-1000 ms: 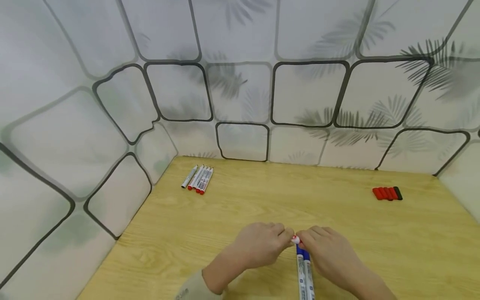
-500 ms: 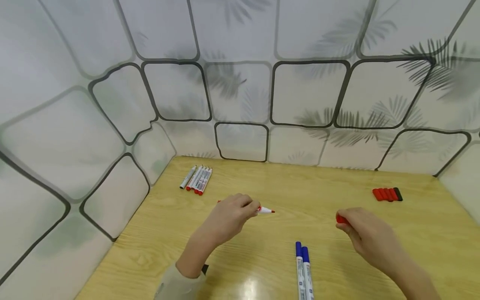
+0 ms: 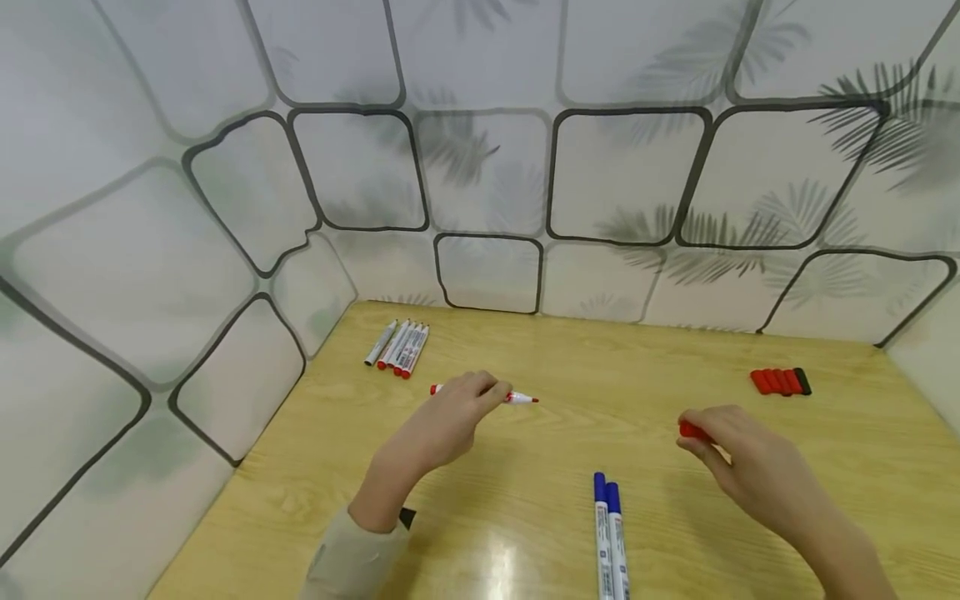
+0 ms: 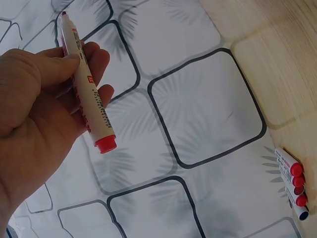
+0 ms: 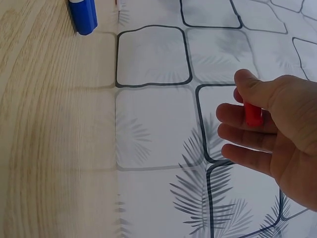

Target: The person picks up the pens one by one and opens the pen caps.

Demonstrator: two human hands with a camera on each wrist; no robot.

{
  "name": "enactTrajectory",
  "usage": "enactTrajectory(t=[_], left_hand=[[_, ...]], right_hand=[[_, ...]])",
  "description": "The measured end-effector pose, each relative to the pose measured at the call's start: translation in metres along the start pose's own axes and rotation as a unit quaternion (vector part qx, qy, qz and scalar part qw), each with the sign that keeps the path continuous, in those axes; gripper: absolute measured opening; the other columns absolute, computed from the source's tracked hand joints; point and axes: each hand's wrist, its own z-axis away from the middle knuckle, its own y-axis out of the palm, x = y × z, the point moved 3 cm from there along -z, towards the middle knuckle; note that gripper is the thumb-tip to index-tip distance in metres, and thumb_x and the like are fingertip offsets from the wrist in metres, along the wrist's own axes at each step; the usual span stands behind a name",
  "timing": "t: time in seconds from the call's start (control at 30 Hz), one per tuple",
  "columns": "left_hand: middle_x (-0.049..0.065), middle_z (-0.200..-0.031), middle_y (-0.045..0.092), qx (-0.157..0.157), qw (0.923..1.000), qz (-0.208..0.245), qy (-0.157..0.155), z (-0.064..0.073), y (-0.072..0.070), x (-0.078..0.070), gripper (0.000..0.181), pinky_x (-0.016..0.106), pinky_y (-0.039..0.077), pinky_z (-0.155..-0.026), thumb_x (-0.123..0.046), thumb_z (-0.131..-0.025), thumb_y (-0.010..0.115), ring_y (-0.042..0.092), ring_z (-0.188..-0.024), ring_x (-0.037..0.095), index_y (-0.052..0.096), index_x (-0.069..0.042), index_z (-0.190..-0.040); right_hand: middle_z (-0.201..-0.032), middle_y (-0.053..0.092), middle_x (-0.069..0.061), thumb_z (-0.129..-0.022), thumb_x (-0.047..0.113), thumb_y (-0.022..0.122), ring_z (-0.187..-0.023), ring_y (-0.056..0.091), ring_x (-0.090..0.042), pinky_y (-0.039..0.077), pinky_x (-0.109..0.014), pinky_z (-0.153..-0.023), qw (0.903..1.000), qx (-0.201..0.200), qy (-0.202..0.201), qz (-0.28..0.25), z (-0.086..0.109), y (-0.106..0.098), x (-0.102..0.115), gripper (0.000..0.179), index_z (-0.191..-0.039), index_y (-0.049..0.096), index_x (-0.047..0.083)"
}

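My left hand (image 3: 442,421) holds an uncapped red marker (image 4: 89,94) between thumb and fingers, above the table left of centre. Its red tip points right in the head view. A red marker cap (image 5: 253,113) is pinched between the thumb and fingers of my right hand (image 3: 750,458), held above the table on the right. Between the hands, two markers with blue caps (image 3: 609,533) lie side by side near the front. At the back left lies a row of uncapped markers (image 3: 401,348), several with red ends and one with a dark end.
Toward the back right, several red caps and one black cap (image 3: 780,382) lie in a row. The wooden table (image 3: 540,358) meets a patterned wall (image 3: 487,275) at the back and a side wall (image 3: 217,375) on the left.
One second ago both hands were together over the blue-capped markers. The cap has come off the red marker; the left hand has moved left with the marker, the right hand right with the cap.
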Motion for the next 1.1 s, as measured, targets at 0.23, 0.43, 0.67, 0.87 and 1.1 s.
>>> enactTrajectory(t=[0.23,0.43,0.67,0.87,1.1], left_hand=[[0.013,-0.119,0.06,0.018,0.9977,0.051,-0.041,0.002,-0.004,0.009,0.046,0.032,0.054,-0.084,0.015,-0.091,0.057,0.062,-0.102,0.024,0.056,0.0,-0.134],[0.011,-0.111,0.063,-0.035,0.9937,0.083,-0.067,0.005,-0.006,0.023,0.04,0.032,0.056,-0.075,0.007,-0.091,0.064,0.066,-0.09,0.023,0.058,-0.001,-0.13],[0.011,-0.106,0.066,-0.104,0.9793,0.124,-0.122,0.013,-0.007,0.043,0.04,0.036,0.056,-0.075,0.001,-0.088,0.072,0.065,-0.091,0.023,0.063,0.001,-0.127],[0.015,-0.108,0.067,-0.119,0.9701,0.134,-0.164,0.016,-0.01,0.069,0.041,0.04,0.057,-0.078,-0.003,-0.088,0.073,0.068,-0.094,0.028,0.062,0.002,-0.127],[0.019,-0.115,0.068,-0.108,0.9528,0.177,-0.222,0.025,-0.004,0.108,0.037,0.036,0.058,-0.07,-0.005,-0.093,0.068,0.071,-0.095,0.033,0.062,0.001,-0.129]], right_hand=[[-0.088,0.069,0.007,-0.099,0.056,0.039,-0.079,0.064,-0.014,0.05,-0.019,-0.063,0.9998,0.016,0.012,0.009,0.003,0.001,0.0,0.054,-0.099,0.071,0.013],[-0.089,0.07,0.006,-0.097,0.048,0.056,-0.079,0.065,-0.014,0.053,-0.025,-0.063,0.9992,0.026,0.022,0.019,0.004,0.001,0.0,0.039,-0.1,0.072,0.014],[-0.09,0.071,0.008,-0.081,0.021,0.081,-0.083,0.067,-0.017,0.057,-0.036,-0.065,0.997,0.066,0.035,0.021,0.002,0.004,0.002,0.025,-0.104,0.073,0.013],[-0.089,0.07,0.008,-0.075,0.014,0.084,-0.079,0.066,-0.015,0.056,-0.034,-0.063,0.9963,0.072,0.04,0.024,0.003,0.005,0.001,0.03,-0.104,0.073,0.013],[-0.089,0.07,0.008,-0.075,0.013,0.084,-0.078,0.066,-0.015,0.056,-0.035,-0.063,0.9944,0.088,0.054,0.026,0.004,0.006,-0.002,0.032,-0.105,0.074,0.012]])
